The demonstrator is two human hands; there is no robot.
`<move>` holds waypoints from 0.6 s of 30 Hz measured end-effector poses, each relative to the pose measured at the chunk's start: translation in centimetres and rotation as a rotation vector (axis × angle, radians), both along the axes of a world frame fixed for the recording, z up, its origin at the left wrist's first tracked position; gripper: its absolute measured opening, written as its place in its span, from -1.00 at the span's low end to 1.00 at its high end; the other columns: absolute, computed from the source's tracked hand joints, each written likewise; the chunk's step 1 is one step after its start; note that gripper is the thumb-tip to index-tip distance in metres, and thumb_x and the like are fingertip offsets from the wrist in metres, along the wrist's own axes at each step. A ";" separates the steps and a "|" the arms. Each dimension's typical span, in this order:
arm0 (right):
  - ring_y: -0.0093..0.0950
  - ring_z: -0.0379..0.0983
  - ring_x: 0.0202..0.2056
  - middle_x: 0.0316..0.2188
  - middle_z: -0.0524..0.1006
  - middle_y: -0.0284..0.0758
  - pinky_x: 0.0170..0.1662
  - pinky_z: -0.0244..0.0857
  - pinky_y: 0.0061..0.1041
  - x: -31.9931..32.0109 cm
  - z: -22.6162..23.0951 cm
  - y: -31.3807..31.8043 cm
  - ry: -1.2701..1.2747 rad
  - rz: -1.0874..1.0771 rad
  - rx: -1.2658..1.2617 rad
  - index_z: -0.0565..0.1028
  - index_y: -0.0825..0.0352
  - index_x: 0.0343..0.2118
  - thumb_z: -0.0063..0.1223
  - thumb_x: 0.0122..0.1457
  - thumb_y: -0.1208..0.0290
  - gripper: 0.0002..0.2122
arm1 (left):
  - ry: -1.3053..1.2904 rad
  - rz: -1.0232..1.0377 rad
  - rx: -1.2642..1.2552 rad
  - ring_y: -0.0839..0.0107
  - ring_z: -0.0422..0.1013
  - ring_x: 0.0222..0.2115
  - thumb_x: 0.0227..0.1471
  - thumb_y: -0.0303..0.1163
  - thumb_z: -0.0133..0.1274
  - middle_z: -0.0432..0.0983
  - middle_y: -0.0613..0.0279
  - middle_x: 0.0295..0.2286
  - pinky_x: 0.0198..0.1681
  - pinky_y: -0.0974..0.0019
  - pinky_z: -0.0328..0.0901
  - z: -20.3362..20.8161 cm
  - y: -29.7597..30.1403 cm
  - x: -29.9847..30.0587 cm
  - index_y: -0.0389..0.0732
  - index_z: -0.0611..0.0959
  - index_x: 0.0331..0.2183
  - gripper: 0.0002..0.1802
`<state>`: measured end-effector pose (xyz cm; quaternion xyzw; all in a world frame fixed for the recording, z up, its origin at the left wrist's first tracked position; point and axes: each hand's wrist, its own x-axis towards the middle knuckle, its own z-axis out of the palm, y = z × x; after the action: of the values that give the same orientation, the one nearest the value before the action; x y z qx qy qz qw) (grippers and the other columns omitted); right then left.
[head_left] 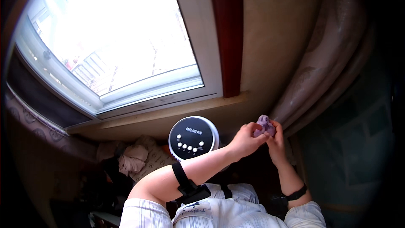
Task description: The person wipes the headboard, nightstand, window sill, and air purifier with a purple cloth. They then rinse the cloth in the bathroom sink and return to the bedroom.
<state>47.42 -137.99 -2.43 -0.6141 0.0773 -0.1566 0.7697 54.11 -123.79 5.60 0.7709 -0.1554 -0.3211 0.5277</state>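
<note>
Out to the right, in front of the curtain, my two hands meet around a small crumpled purple cloth (264, 126). My left hand (246, 140) reaches across from the left with its fingers closed on the cloth's left side. My right hand (276, 138) pinches the same cloth from the right, thumb toward the left hand. The cloth's lower part is hidden by the fingers. A round appliance top (193, 138), black with a white rim and white buttons, stands just left of my left forearm.
A bright window (126, 38) with a white frame fills the upper left, above a narrow sill (177, 109). Pale pinkish curtains (325, 55) hang at the right. Crumpled pink fabric (134, 158) lies on a patterned cushion-like thing (155, 160) at the lower left.
</note>
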 end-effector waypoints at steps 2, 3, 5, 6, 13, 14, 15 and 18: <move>-0.48 0.31 0.01 0.02 0.33 -0.24 0.07 0.23 -0.51 -1.5 1.1 1.7 -0.040 0.042 -0.259 0.20 0.32 0.14 0.15 0.12 0.41 -0.46 | 0.202 -0.083 -0.108 0.37 0.44 -0.15 0.06 -0.21 0.12 0.45 0.03 -0.10 -0.10 0.39 0.32 0.6 1.8 -0.8 -0.36 0.42 0.03 -0.42; -0.48 0.31 0.03 0.03 0.33 -0.24 0.08 0.22 -0.52 -2.2 1.8 2.8 -0.059 0.060 -0.398 0.19 0.32 0.16 0.15 0.13 0.37 -0.45 | 0.294 -0.139 -0.173 0.37 0.44 -0.14 0.07 -0.22 0.12 0.44 0.04 -0.08 -0.09 0.40 0.31 1.2 3.0 -1.3 -0.35 0.42 0.04 -0.43; -0.49 0.33 0.04 0.04 0.38 -0.24 0.08 0.22 -0.52 -2.5 3.2 4.5 0.018 0.119 -0.318 0.26 0.35 0.14 0.09 0.19 0.35 -0.52 | 0.138 -0.248 -0.160 0.37 0.47 -0.16 0.09 -0.25 0.10 0.51 0.03 -0.15 -0.09 0.40 0.32 2.4 5.6 -1.6 -0.30 0.44 0.05 -0.47; -0.49 0.34 0.04 0.03 0.40 -0.23 0.09 0.22 -0.51 -2.5 4.0 5.4 0.054 0.146 -0.300 0.28 0.36 0.13 0.08 0.19 0.38 -0.54 | 0.069 -0.304 -0.137 0.37 0.48 -0.17 0.08 -0.27 0.10 0.53 0.03 -0.17 -0.10 0.39 0.33 2.9 7.6 -1.6 -0.29 0.46 0.03 -0.49; -0.24 0.34 0.09 0.07 0.39 -0.11 0.13 0.19 -0.43 1.8 8.6 12.3 -0.212 0.066 -0.824 0.44 0.41 -0.01 -0.06 0.12 0.65 -0.67 | -0.978 0.023 -0.104 0.06 0.13 0.16 -0.31 -0.23 0.40 0.18 -0.08 0.12 0.21 0.13 0.04 1.6 24.4 1.3 -0.26 0.19 0.19 0.08; -0.20 0.32 0.11 0.08 0.38 -0.09 0.15 0.18 -0.40 3.2 8.6 13.6 -0.213 0.078 -0.808 0.44 0.41 -0.01 -0.06 0.12 0.65 -0.66 | -0.846 0.045 -0.053 0.04 0.00 0.21 -0.38 -0.15 0.44 0.03 -0.16 0.18 0.25 0.11 -0.03 0.4 25.9 1.4 -0.27 0.00 0.23 0.27; -0.17 0.30 0.12 0.08 0.38 -0.07 0.16 0.17 -0.38 4.8 8.4 14.9 -0.237 0.101 -0.814 0.44 0.40 0.00 -0.06 0.11 0.66 -0.65 | -0.743 0.074 -0.007 0.02 -0.12 0.27 -0.45 -0.07 0.48 -0.13 -0.23 0.23 0.28 0.10 -0.11 -1.0 26.9 1.5 -0.29 -0.19 0.27 0.48; -0.06 0.22 0.15 0.09 0.35 -0.04 0.20 0.11 -0.26 8.8 7.1 19.0 -0.055 0.179 -1.349 0.41 0.40 0.03 -0.05 0.16 0.54 -0.65 | -0.572 0.056 -0.025 0.02 -0.25 0.29 -0.52 -0.06 0.51 -0.28 -0.30 0.24 0.31 0.19 -0.18 -5.0 27.2 1.6 -0.36 -0.43 0.22 0.66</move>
<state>56.25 -118.98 4.67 -0.9595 -0.1078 -0.1218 0.2302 55.76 -96.58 0.57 0.8275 -0.2808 -0.0740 0.4805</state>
